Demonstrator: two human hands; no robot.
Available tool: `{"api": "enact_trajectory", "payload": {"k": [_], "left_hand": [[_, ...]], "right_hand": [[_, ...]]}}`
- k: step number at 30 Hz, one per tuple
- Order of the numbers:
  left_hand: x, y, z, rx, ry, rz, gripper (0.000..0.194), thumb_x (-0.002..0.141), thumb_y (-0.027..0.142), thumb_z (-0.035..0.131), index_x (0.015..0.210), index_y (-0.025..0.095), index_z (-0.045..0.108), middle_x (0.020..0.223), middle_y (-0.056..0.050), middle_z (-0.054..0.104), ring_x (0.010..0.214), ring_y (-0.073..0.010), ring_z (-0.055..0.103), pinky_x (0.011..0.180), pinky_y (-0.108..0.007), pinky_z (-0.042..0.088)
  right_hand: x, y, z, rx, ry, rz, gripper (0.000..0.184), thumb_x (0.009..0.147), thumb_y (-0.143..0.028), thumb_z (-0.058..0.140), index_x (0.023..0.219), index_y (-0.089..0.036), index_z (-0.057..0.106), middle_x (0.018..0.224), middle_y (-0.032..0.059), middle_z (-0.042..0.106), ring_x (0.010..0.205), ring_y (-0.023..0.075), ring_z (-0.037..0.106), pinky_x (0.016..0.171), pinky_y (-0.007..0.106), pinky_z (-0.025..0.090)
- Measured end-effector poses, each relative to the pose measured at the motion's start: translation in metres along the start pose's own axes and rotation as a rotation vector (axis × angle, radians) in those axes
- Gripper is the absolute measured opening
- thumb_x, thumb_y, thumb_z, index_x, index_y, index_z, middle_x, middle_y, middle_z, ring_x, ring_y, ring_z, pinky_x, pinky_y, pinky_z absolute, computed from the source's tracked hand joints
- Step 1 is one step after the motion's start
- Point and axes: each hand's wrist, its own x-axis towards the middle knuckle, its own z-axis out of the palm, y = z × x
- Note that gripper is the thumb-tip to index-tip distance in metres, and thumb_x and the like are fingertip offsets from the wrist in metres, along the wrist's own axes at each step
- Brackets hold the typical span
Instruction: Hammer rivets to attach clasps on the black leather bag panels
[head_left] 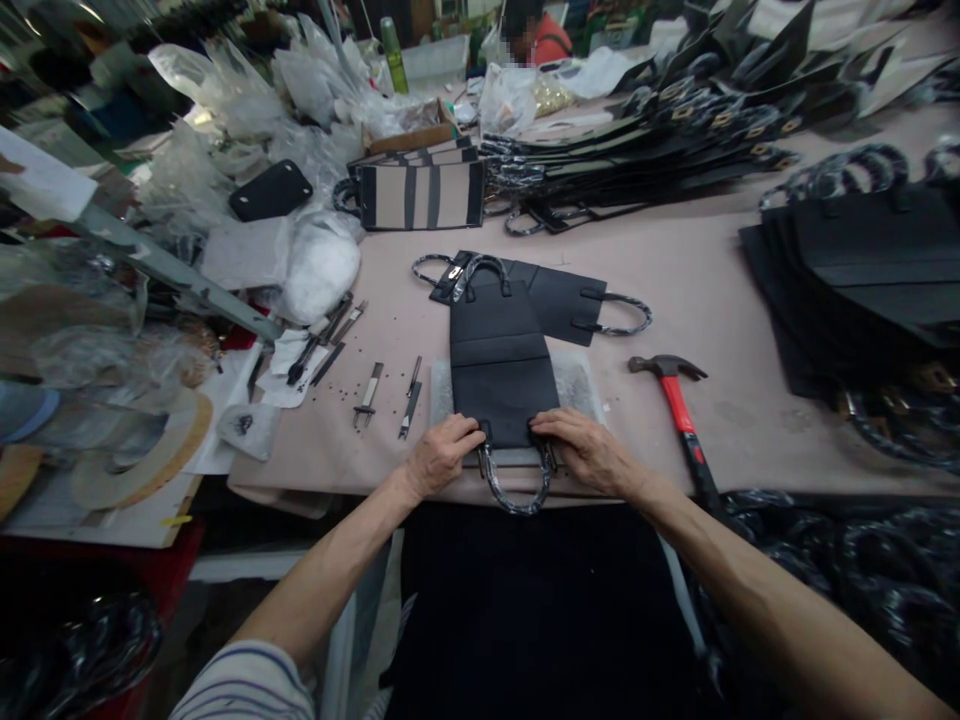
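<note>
A black leather bag panel point(501, 350) lies flat in front of me, with a plastic-wrapped handle at each short end. My left hand point(448, 452) grips its near left corner, fingers closed beside the near handle point(517, 508). At the near right corner my right hand point(589, 447) is closed on the same panel, with the fingertips on top. Small metal fittings show next to each hand. Beneath the panel is a pale slab point(589, 385). Another black panel with wrapped handles point(566, 300) lies just behind, partly covered.
A red-handled hammer point(680, 405) lies to the right. Small metal tools point(367, 395) and scattered bits are on the left. Stacked bag panels point(862, 260) stand at the right, with more piled at the back point(630, 170). Plastic bags point(315, 260) crowd the left; tape rolls point(165, 460) sit nearer.
</note>
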Motion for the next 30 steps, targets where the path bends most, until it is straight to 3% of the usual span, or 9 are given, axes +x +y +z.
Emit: {"api": "enact_trajectory", "payload": {"k": [4,9,12,15,18,21,26,30], "left_hand": [[-0.004,0.005,-0.003,-0.139,0.134,-0.164,0.039,0.096,0.005,0.042,0.126,0.016,0.065,0.119,-0.012,0.071,0.113,-0.0221,0.066,0.102,-0.038,0.056],[-0.009,-0.016,-0.029,-0.016,0.253,-0.68,0.024,0.097,0.016,0.054,0.111,0.019,0.072,0.109,-0.009,0.075,0.102,-0.0212,0.071,0.095,-0.033,0.056],[-0.012,-0.04,-0.054,0.12,0.192,-1.049,0.021,0.094,0.017,0.059,0.109,0.017,0.074,0.106,-0.011,0.076,0.1,-0.024,0.072,0.092,-0.034,0.055],[-0.014,-0.058,-0.074,0.175,0.025,-1.266,0.021,0.094,0.023,0.063,0.109,0.016,0.075,0.104,-0.011,0.077,0.1,-0.0253,0.072,0.091,-0.033,0.054],[-0.012,-0.066,-0.08,0.173,-0.116,-1.31,0.017,0.092,0.024,0.066,0.103,0.017,0.077,0.101,-0.01,0.078,0.098,-0.0236,0.072,0.088,-0.031,0.053],[-0.007,-0.068,-0.073,0.141,-0.167,-1.308,0.013,0.088,0.027,0.07,0.095,0.019,0.077,0.096,-0.008,0.078,0.095,-0.0224,0.072,0.085,-0.029,0.053],[0.008,-0.066,-0.057,0.175,-0.344,-1.319,0.029,0.077,0.044,0.079,0.093,0.021,0.075,0.1,-0.01,0.077,0.099,-0.0283,0.071,0.084,-0.035,0.054],[0.017,-0.071,-0.054,0.211,-0.454,-1.306,0.019,0.076,0.037,0.076,0.08,0.019,0.072,0.09,-0.013,0.076,0.094,-0.0305,0.072,0.077,-0.035,0.054]], "right_hand": [[0.0,-0.005,0.006,0.013,0.135,0.105,0.021,0.099,-0.019,0.052,0.108,-0.024,0.071,0.116,0.0077,0.073,0.109,0.0249,0.069,0.095,0.045,0.057],[0.009,-0.005,0.029,-0.149,0.277,0.174,0.016,0.098,-0.034,0.061,0.104,-0.023,0.07,0.114,0.0097,0.072,0.106,0.029,0.067,0.094,0.05,0.051],[0.009,-0.001,0.039,-0.228,0.273,0.155,0.016,0.095,-0.033,0.063,0.104,-0.022,0.07,0.117,0.0103,0.071,0.108,0.0315,0.064,0.094,0.053,0.047],[0.007,0.004,0.042,-0.249,0.269,0.122,0.018,0.094,-0.033,0.063,0.106,-0.022,0.069,0.117,0.01,0.07,0.109,0.0319,0.063,0.093,0.052,0.046],[0.005,0.008,0.042,-0.254,0.264,0.091,0.017,0.095,-0.034,0.063,0.106,-0.023,0.069,0.118,0.0091,0.07,0.109,0.0312,0.062,0.094,0.051,0.045],[0.005,0.008,0.041,-0.262,0.254,0.097,0.017,0.095,-0.034,0.063,0.106,-0.023,0.07,0.118,0.0084,0.07,0.11,0.0313,0.062,0.094,0.05,0.044],[0.008,0.003,0.04,-0.264,0.251,0.128,0.016,0.095,-0.032,0.063,0.105,-0.022,0.069,0.116,0.0088,0.07,0.109,0.0307,0.062,0.094,0.05,0.043],[0.009,0.0,0.038,-0.259,0.208,0.158,0.018,0.094,-0.032,0.062,0.108,-0.022,0.07,0.12,0.0087,0.068,0.11,0.0299,0.06,0.096,0.05,0.041]]}}
